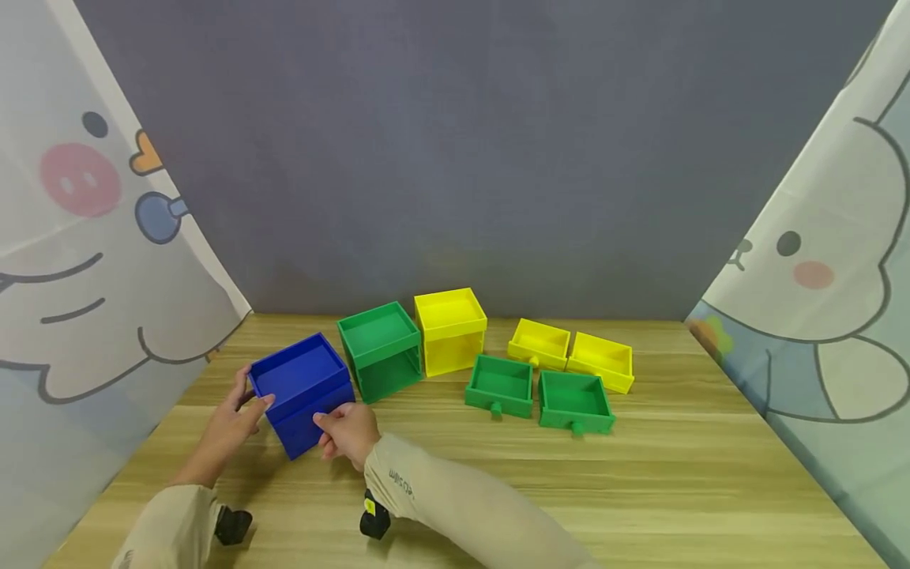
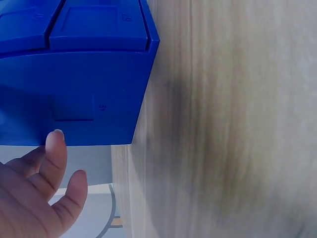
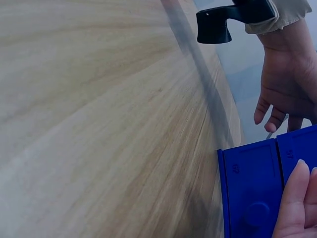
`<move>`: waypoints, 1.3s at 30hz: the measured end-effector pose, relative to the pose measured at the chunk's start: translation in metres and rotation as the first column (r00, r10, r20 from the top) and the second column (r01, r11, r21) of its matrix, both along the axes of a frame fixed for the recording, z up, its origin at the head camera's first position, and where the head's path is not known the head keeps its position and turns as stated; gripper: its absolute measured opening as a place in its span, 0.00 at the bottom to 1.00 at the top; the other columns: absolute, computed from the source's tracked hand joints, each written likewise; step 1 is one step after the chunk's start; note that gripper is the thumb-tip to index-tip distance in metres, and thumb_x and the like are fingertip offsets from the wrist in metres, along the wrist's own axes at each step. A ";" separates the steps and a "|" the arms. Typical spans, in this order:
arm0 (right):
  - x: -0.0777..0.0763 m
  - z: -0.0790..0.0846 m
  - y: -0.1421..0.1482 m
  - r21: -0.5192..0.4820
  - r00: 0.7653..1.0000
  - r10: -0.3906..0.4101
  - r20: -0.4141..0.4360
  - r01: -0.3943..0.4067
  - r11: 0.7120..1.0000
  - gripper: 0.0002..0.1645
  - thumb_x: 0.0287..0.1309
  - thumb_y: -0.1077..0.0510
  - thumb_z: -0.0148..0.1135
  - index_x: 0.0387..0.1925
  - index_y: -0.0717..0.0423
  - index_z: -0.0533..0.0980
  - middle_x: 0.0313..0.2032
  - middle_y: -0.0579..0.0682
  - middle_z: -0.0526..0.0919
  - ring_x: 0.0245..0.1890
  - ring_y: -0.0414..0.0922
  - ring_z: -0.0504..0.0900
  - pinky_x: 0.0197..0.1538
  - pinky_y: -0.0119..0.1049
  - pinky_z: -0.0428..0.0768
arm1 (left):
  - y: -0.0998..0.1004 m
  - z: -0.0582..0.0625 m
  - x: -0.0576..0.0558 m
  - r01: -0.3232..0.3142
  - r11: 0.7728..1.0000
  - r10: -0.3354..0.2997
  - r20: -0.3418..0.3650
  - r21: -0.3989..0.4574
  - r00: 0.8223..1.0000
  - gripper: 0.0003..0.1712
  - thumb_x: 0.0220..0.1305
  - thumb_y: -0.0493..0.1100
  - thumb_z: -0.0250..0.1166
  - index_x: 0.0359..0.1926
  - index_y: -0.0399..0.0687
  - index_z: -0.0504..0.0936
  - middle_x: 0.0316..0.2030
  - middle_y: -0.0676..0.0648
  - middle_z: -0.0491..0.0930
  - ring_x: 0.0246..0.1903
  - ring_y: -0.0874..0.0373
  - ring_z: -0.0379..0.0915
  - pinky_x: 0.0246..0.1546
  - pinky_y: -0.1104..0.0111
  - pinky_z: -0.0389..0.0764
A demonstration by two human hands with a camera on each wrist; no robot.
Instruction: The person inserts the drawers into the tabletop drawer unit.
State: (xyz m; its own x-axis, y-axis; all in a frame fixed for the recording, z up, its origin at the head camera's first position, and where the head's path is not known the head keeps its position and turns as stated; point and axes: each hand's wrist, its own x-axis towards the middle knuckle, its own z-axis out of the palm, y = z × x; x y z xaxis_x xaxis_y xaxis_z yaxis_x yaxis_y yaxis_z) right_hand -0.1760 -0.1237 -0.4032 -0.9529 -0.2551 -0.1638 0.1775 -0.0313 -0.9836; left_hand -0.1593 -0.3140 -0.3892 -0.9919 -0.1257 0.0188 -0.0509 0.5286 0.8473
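We've got the blue plastic box-shaped cabinet (image 1: 297, 373) at the left of the wood-grain bench (image 1: 569, 498), front angled toward us and rightward: right hand (image 1: 353, 433) nearer that front, can't tell if clamped, left hand (image 1: 231, 427) at the left side, fingers apart.

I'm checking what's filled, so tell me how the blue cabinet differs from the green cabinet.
The blue cabinet has drawers in its front; the green cabinet stands open in front. The left hand and right hand are at the blue cabinet; neither is at the green cabinet. Both have rimmed, tray-like tops.
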 end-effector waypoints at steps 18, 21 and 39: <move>-0.013 -0.003 0.013 0.100 0.990 0.134 -0.041 -0.129 0.987 0.09 0.64 0.60 0.60 0.31 0.63 0.79 0.14 0.48 0.74 0.10 0.36 0.68 0.20 0.30 0.78 | -0.005 0.004 -0.001 0.002 0.997 -0.001 0.015 -0.083 1.000 0.46 0.73 0.54 0.48 0.75 0.45 0.28 0.66 0.22 0.52 0.54 0.31 0.63 0.33 0.68 0.74; -0.023 -0.008 0.035 0.130 0.975 0.211 -0.068 -0.201 0.971 0.15 0.67 0.57 0.56 0.41 0.67 0.80 0.16 0.49 0.76 0.11 0.36 0.70 0.24 0.35 0.81 | -0.009 0.002 -0.002 0.017 0.995 -0.017 -0.002 -0.100 1.000 0.46 0.73 0.53 0.50 0.75 0.42 0.30 0.64 0.20 0.54 0.46 0.37 0.71 0.31 0.68 0.74; -0.058 -0.020 0.189 0.237 0.960 0.274 -0.047 -0.256 0.937 0.28 0.70 0.54 0.53 0.61 0.71 0.68 0.23 0.46 0.79 0.18 0.35 0.76 0.30 0.31 0.81 | 0.004 0.067 -0.014 0.146 0.932 -0.173 -0.052 -0.331 0.984 0.41 0.74 0.56 0.47 0.74 0.34 0.45 0.68 0.24 0.50 0.60 0.22 0.53 0.51 0.33 0.63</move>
